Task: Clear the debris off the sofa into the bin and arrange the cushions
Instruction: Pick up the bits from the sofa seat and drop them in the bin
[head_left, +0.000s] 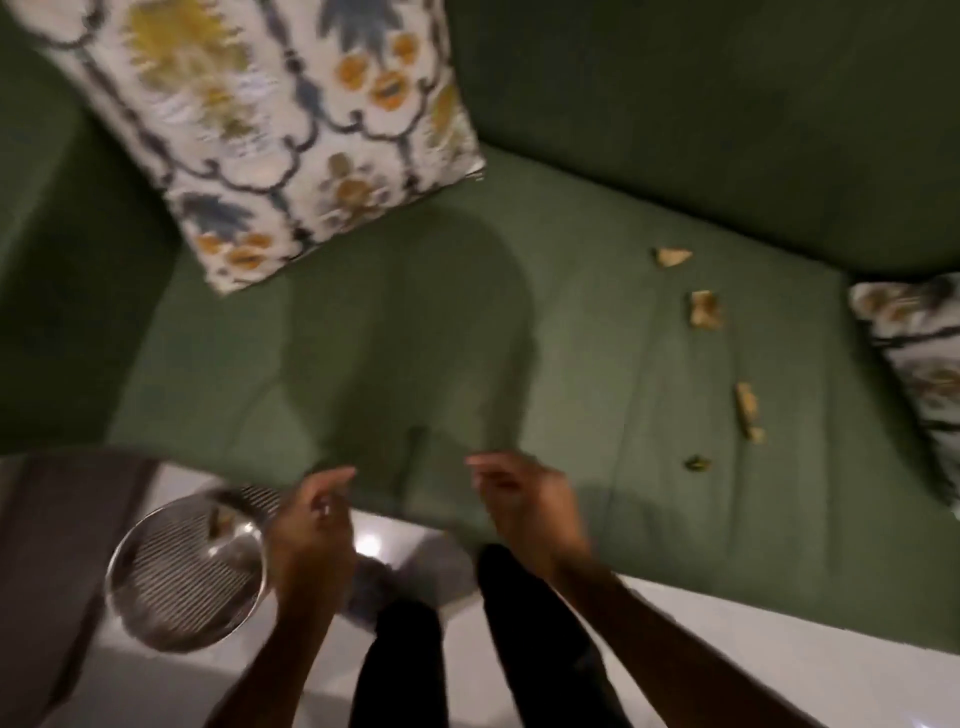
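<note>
Left hand (311, 525): over the sofa's front edge beside the bin, fingers loosely curled, empty as far as the blur shows
Right hand (524, 499): over the seat edge, fingers curled, nothing visibly pinched
Debris (705, 309): four scraps on the green sofa (415, 338) seat, right side
Bin (187, 571): metal, on the floor, lower left
Cushions: patterned cushion (280, 130) in the left corner, second cushion (914, 364) at right edge

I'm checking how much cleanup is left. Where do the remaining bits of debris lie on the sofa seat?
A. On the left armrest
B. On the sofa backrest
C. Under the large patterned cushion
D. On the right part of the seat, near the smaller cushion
D: four scraps of debris lie in a loose line on the green sofa seat, over toward the smaller cushion at the right edge, and far from the large patterned cushion.
</note>
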